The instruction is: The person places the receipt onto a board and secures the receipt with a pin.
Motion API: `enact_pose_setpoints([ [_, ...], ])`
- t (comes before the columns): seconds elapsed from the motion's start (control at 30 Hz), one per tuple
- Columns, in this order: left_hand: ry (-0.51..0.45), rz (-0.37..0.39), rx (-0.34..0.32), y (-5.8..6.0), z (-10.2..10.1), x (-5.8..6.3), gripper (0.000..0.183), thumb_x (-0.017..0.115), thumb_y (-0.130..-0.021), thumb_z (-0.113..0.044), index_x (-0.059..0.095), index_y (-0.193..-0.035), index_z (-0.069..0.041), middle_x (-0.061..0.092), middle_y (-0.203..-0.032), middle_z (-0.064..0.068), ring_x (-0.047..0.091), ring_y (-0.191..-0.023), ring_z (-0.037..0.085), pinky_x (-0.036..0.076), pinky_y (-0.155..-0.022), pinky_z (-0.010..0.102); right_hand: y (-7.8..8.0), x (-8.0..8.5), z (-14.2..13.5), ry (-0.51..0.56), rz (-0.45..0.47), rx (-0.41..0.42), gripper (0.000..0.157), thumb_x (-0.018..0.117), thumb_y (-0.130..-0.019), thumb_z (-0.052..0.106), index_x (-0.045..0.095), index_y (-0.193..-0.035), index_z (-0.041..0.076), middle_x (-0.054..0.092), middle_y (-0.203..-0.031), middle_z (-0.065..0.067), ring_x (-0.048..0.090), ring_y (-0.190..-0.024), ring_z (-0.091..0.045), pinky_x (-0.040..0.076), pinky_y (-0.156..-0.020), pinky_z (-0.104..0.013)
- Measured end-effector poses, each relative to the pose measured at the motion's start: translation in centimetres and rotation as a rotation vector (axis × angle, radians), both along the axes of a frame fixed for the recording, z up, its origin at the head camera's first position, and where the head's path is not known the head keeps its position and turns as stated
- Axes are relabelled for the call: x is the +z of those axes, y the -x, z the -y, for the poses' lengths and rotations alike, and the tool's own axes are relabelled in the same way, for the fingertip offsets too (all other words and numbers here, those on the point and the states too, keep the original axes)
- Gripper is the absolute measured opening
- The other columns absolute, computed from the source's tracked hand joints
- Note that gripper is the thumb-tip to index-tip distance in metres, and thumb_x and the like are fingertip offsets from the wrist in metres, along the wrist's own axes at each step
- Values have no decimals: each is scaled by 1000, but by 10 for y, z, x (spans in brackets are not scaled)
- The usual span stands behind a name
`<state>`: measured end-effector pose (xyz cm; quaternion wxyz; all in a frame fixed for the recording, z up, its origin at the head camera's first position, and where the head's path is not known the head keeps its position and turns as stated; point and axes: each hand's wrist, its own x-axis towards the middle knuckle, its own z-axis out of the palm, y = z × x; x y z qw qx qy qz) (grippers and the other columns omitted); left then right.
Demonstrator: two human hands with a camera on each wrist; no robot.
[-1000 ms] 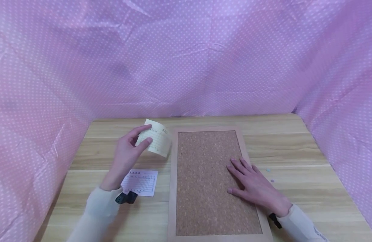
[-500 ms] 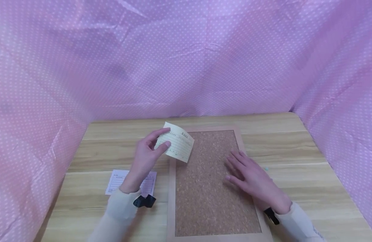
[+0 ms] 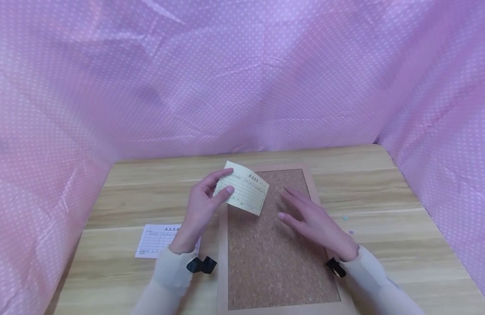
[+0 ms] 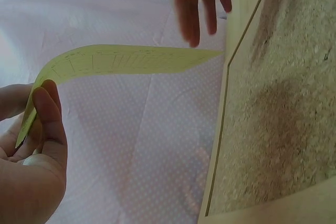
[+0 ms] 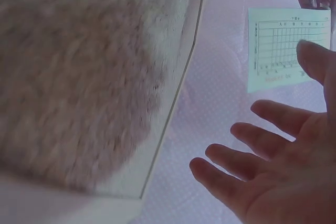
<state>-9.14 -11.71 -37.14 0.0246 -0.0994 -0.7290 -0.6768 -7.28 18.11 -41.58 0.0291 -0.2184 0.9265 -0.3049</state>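
My left hand pinches a yellow printed form slip by its left edge, thumb in front. The slip hangs above the upper left of a wood-framed cork board; in the left wrist view it bows in a curve. Over the board, my right hand is held with fingers spread and nothing in them. The right wrist view has its fingers apart from the slip. A white printed form lies on the table left of the board, partly hidden by my left wrist.
Two tiny pieces, one pale green and one purple, lie on the wooden table right of the board. A pink dotted cloth stands behind the table and along both sides.
My left hand has carried the yellow slip rightward from beside the board to above it. My right hand has lifted off the board's right side and moved left toward the slip.
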Motion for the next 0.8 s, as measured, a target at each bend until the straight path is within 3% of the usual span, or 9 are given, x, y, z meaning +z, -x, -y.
enact_pose_setpoints([
  [0.17,-14,13,-1,0,-3,0,43,72,-97,-9,64,-139,-6,61,-145,4,44,-145,16,25,-124,37,10,-5,10,128,58,-23,67,60,-104,43,44,-156,4,39,-162,-19,37,-147,-40,31,-119,-60],
  [0.43,-29,23,-3,1,-9,2,43,71,-97,-8,64,-139,-8,61,-144,2,44,-143,14,27,-123,37,20,-10,23,380,224,-46,65,60,-106,35,38,-157,1,46,-157,-21,52,-136,-42,45,-110,-55],
  [0.8,-39,46,14,4,-15,-2,44,70,-97,-7,64,-140,-8,61,-145,2,45,-142,15,28,-123,37,25,-12,33,577,384,-91,72,61,-106,30,25,-162,4,51,-150,-25,55,-135,-39,47,-108,-52],
])
